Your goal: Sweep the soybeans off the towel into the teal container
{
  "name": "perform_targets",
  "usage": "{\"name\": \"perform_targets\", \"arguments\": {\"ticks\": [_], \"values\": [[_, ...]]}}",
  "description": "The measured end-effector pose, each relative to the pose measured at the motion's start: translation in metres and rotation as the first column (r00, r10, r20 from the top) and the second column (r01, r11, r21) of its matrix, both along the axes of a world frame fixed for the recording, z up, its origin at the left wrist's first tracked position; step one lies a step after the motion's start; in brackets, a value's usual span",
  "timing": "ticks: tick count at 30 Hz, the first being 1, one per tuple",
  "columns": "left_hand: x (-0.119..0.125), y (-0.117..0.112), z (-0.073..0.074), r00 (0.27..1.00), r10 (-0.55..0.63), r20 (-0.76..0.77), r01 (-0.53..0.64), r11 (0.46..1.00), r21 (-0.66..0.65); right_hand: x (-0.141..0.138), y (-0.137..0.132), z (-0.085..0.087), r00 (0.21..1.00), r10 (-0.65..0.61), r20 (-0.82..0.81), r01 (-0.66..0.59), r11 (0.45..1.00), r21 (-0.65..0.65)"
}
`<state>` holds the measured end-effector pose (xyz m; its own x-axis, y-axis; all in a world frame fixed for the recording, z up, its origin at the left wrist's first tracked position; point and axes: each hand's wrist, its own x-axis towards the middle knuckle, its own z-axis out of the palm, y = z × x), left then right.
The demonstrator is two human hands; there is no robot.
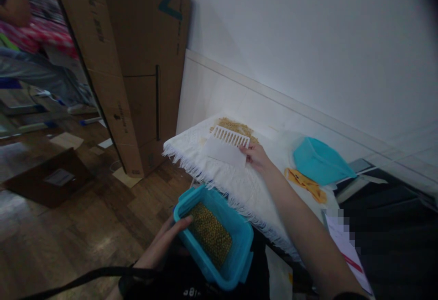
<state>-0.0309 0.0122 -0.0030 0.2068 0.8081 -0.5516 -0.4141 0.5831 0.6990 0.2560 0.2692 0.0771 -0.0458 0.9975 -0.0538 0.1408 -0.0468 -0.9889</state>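
Observation:
My left hand (169, 236) is closed around the rim of a blue plastic container (248, 240), its thumb over the edge. Round yellowish-green beans (212, 234) cover part of the container's bottom. The container is held tilted, below the front edge of a table with a white fringed cloth (232, 183). Over the cloth, my right hand (255, 155) pinches the right side of a flat white plastic scraper (224, 149) with a row of slots along its far edge. Just behind the scraper lies a spread of small tan grains (236, 125), partly hidden by it.
On the table's right side stand a turquoise scoop-shaped bin (318, 160) and an orange cloth (304, 185). A tall cardboard box (143, 76) rises at the left, beside the white wall (308, 39). Flattened cardboard (48, 176) lies on the floor. Another person (37, 39) is at far left.

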Motion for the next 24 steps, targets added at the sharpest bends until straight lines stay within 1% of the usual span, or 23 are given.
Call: {"name": "perform_targets", "arguments": {"ticks": [5, 8, 12, 13, 15, 19, 22, 24], "values": [[0.000, -0.001, 0.003, 1.000, -0.008, 0.021, 0.008, 1.000, 0.008, -0.003, 0.000, 0.009, 0.998, -0.063, -0.018, 0.063, 0.998, 0.021], [-0.001, -0.001, 0.003, 1.000, -0.004, 0.009, 0.004, 1.000, -0.001, -0.014, -0.006, 0.012, 0.997, -0.061, -0.043, 0.063, 0.997, 0.051], [0.000, 0.000, 0.003, 1.000, 0.002, -0.011, -0.002, 1.000, -0.013, -0.036, -0.016, 0.004, 0.998, -0.001, -0.061, 0.005, 0.998, 0.055], [0.001, 0.000, 0.003, 1.000, 0.002, -0.013, -0.002, 1.000, -0.014, -0.040, -0.017, 0.001, 0.998, 0.003, -0.065, 0.000, 0.998, 0.055], [0.001, 0.000, 0.003, 1.000, 0.001, -0.015, -0.002, 1.000, -0.014, -0.045, -0.017, -0.003, 0.997, -0.025, -0.075, 0.030, 0.997, 0.064], [0.002, -0.002, 0.003, 1.000, -0.007, -0.016, 0.007, 1.000, -0.001, -0.041, -0.011, -0.004, 0.989, -0.137, -0.062, 0.142, 0.986, 0.083], [0.002, -0.004, 0.004, 1.000, -0.015, -0.020, 0.015, 1.000, 0.018, -0.035, -0.010, 0.002, 0.986, -0.161, -0.035, 0.163, 0.983, 0.083], [0.003, -0.005, 0.003, 1.000, -0.020, -0.023, 0.021, 0.999, 0.037, -0.029, -0.013, 0.007, 0.986, -0.161, -0.046, 0.164, 0.983, 0.088]]}}
